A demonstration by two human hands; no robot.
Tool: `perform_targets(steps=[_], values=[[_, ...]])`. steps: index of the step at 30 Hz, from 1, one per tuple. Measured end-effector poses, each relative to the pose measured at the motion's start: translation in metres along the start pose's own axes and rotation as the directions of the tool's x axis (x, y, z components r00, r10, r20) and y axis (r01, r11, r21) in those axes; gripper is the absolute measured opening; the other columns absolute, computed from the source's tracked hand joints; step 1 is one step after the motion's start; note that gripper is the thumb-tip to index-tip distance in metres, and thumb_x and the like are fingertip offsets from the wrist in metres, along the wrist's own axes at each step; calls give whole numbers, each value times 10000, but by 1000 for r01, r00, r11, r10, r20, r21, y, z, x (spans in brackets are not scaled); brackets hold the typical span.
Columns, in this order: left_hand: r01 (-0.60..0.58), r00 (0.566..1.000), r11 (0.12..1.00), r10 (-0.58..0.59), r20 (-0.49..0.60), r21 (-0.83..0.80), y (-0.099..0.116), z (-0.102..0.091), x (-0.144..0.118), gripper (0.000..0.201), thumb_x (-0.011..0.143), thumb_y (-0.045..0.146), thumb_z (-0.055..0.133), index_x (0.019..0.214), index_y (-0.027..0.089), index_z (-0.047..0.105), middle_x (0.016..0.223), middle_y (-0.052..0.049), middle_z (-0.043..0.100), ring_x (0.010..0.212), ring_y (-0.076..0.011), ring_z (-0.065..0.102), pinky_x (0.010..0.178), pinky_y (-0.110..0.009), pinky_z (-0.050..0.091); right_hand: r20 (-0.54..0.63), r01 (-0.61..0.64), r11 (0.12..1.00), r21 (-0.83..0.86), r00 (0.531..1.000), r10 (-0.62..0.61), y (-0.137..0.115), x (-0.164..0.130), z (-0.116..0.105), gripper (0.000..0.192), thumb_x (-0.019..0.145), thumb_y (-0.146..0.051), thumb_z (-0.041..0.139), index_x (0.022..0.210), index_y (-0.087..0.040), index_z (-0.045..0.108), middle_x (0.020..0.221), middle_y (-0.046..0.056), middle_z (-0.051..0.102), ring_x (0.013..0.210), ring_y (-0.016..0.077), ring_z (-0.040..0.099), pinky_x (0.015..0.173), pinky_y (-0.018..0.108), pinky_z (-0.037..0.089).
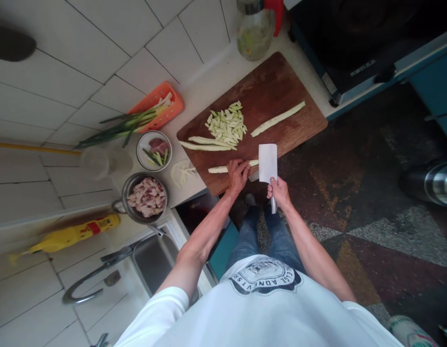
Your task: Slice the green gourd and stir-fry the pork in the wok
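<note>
1 strip [218, 169] runs sideways, pinned under my curled left hand [237, 175]; my right hand [280, 192] clasps the cleaver [268, 163] at the strip's right end.

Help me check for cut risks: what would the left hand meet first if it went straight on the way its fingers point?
Most likely the cleaver blade, just beyond the left hand along the pale strip it touches; depth is hard to judge.

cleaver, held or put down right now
Held: the right hand is closed round the handle of the cleaver, at one end of the strip under the left hand.
</note>
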State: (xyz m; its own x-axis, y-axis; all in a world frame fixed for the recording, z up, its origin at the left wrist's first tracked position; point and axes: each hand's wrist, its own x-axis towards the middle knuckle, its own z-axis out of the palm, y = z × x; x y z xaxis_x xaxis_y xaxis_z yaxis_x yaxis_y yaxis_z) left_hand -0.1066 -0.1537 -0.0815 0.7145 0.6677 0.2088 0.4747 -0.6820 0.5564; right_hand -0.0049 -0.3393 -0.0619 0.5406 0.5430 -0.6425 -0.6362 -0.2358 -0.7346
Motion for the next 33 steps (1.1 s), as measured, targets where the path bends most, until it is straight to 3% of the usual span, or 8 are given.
perform_targets(steps=[12,20,28,33], values=[[2,1000,996,-5,-25,-85,-4,5,-2,339,1096,426,538,1127,244,822,1081,-120,676,1060,-279,573,950,-458,432,17,-5,1000,-15,1000,6,24,-17,7,401,928,-616,670,909,-259,487,584,-106,490,399,86,446,376,229,460],[28,1000,994,-29,-6,-105,-5,5,-2,361,1100,446,515,1135,248,815,1102,-124,665,1088,-288,570,985,-482,437,30,16,993,-118,999,-13,29,-27,7,421,940,-635,656,887,-250,494,587,-94,500,409,84,458,382,217,453],[44,999,992,-43,19,-117,-3,4,-3,382,1112,447,475,1137,233,789,1137,-140,668,1123,-295,578,1023,-501,449,33,50,994,-95,998,-47,14,-2,9,410,932,-634,666,906,-255,512,587,-94,495,405,87,446,381,222,454],[59,998,993,-56,30,-102,-4,4,-4,386,1114,444,467,1135,232,789,1139,-144,661,1130,-298,574,1021,-497,450,47,62,990,-123,997,-57,18,2,12,417,943,-640,655,888,-253,509,586,-87,501,402,88,461,381,215,443]])
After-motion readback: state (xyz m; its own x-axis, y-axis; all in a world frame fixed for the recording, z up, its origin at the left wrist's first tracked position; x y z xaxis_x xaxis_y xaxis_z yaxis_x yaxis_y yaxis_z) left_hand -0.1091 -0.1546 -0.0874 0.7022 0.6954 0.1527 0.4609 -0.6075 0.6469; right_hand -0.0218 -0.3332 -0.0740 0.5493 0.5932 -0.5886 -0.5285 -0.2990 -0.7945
